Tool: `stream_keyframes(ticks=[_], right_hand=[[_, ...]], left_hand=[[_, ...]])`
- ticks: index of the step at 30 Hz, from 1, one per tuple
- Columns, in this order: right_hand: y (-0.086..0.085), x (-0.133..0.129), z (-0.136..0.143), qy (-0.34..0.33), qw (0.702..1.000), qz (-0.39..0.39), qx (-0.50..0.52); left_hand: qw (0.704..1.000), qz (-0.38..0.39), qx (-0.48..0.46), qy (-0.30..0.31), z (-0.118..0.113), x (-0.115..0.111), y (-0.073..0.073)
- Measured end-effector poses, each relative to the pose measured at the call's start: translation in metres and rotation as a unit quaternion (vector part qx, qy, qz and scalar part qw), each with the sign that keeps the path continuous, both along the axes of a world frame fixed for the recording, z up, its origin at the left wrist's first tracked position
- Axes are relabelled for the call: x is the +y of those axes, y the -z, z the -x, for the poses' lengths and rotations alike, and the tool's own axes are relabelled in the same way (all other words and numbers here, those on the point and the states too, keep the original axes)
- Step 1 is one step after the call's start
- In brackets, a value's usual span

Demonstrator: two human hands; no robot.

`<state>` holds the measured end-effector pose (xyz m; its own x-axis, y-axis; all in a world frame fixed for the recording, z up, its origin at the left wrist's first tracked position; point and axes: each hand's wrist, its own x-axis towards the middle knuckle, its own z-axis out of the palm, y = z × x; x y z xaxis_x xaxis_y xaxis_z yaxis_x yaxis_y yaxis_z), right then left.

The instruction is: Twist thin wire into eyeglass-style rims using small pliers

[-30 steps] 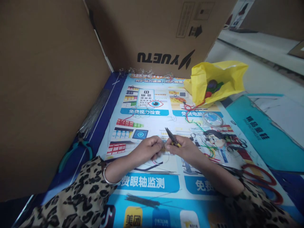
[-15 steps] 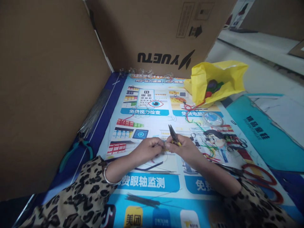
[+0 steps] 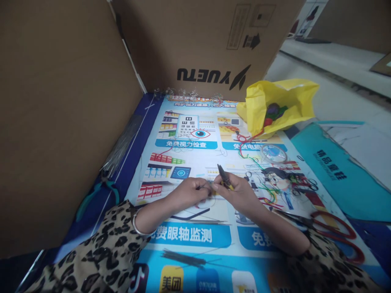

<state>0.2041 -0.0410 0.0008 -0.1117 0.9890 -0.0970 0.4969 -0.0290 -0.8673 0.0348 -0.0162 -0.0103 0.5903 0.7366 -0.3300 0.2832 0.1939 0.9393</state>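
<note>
My left hand (image 3: 194,191) is closed, its fingertips pinching a thin wire (image 3: 214,199) that bends down in a loop below the fingers. Close beside it, my right hand (image 3: 236,191) is closed around a pair of pliers (image 3: 224,176) with dark jaws pointing up and away and a yellow handle. Its thumb and forefinger meet near the left fingertips at the wire; whether they grip the wire too is hard to see. Below the hands, a few straight dark wires (image 3: 201,221) lie on the printed sheet, and a bundle of short wires (image 3: 183,257) lies nearer to me.
Cardboard walls (image 3: 210,49) stand behind and at left. Teal-handled pliers (image 3: 102,189) and long wires (image 3: 124,140) lie left. At right are red-handled scissors (image 3: 332,226), a tape roll (image 3: 274,153), coloured cords (image 3: 242,142), a yellow bag (image 3: 256,106) and a teal card (image 3: 330,171).
The pliers' tips have dipped slightly in my right hand. Both hands stay almost in the same place, with the fingers shifting a little at the wire.
</note>
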Motion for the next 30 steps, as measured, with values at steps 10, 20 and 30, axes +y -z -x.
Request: stream_keyframes(ticks=[10,20,30], right_hand=[[0.021,0.006,-0.023,-0.070,0.939,-0.215,-0.258],[0.021,0.007,-0.022,-0.097,0.869,-0.225,-0.430],[0.020,0.007,-0.026,-0.078,0.861,-0.244,-0.439]], left_hand=[[0.990,-0.034,-0.067,-0.121,0.005,0.004,0.004],[0.987,-0.101,-0.036,-0.120,0.007,0.007,0.010],[0.987,-0.121,-0.043,-0.101,0.008,0.007,0.012]])
